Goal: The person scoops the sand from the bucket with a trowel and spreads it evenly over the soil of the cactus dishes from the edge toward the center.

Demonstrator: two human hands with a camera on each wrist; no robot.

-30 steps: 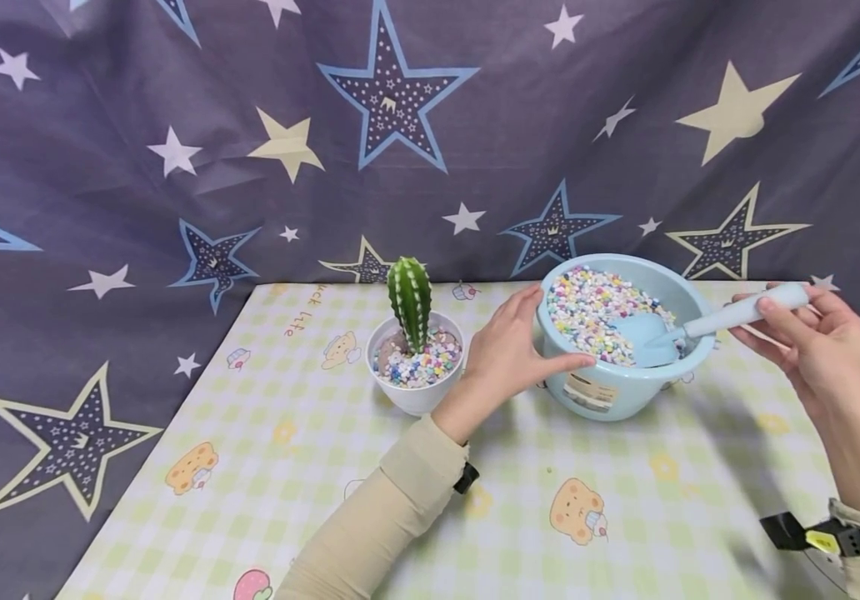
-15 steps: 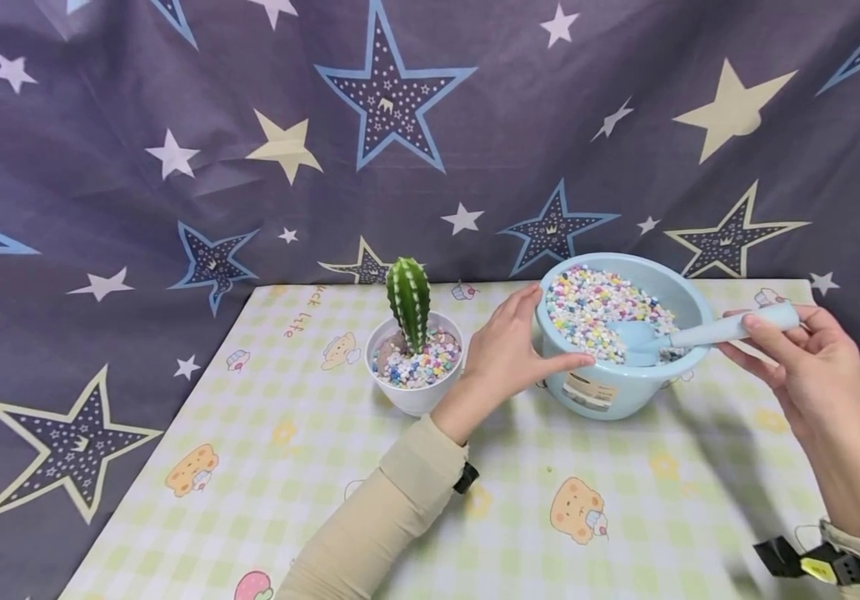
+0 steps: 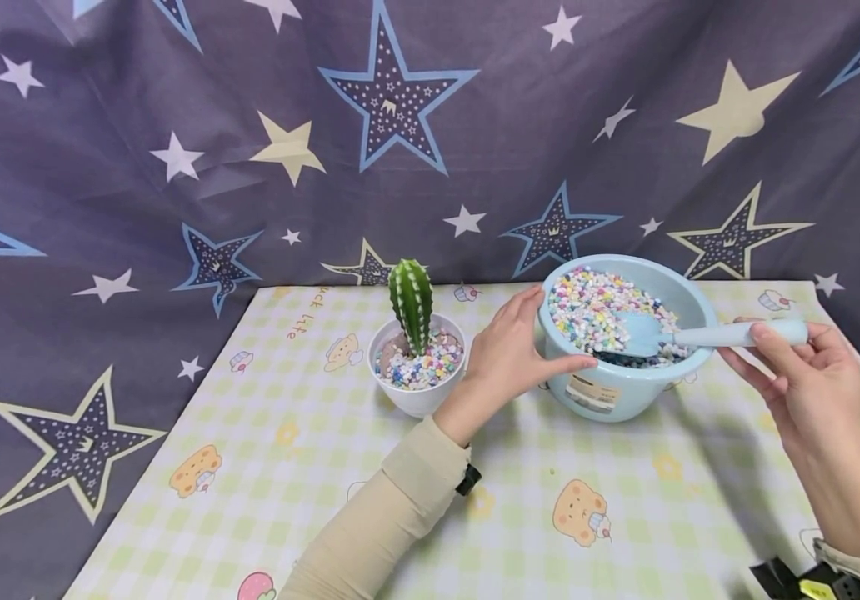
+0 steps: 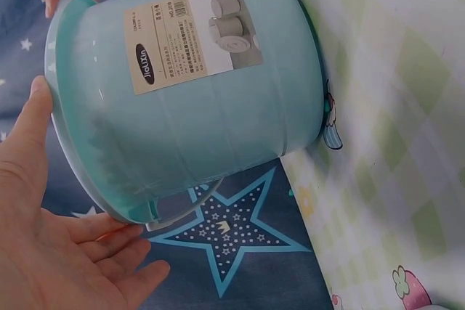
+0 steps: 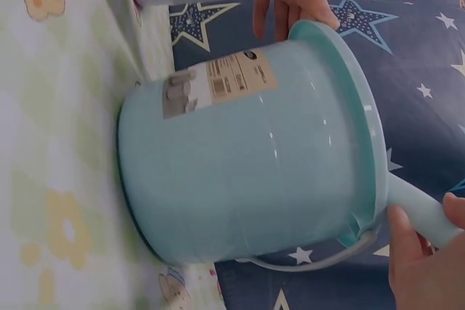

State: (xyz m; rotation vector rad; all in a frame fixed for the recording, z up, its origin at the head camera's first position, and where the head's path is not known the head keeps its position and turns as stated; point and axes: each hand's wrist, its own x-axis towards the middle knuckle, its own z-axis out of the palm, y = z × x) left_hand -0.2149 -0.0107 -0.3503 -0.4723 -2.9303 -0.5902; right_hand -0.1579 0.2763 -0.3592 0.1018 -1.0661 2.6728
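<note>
Right hand (image 3: 805, 379): pinched on the scoop (image 3: 688, 335) handle, now lowered from a second ago, the blade sunk level into the pebbles (image 3: 587, 308). Left hand (image 3: 508, 350): spread flat against the bowl (image 3: 610, 387), unmoved; scooping is judged under way.

pale-blue bowl (image 3: 625, 392), multicoloured pebbles (image 3: 587, 308), star-patterned backdrop (image 3: 175, 125)

Before me, left of centre in the head view, I note a white pot (image 3: 417, 398) standing on the table (image 3: 310, 467). A green cactus (image 3: 411, 302) rises upright from it, ringed by coloured pebbles (image 3: 430, 367). The table wears a checked cloth with bear prints. Behind it, across the upper frame, hangs a star-patterned backdrop (image 3: 175, 125).
</note>
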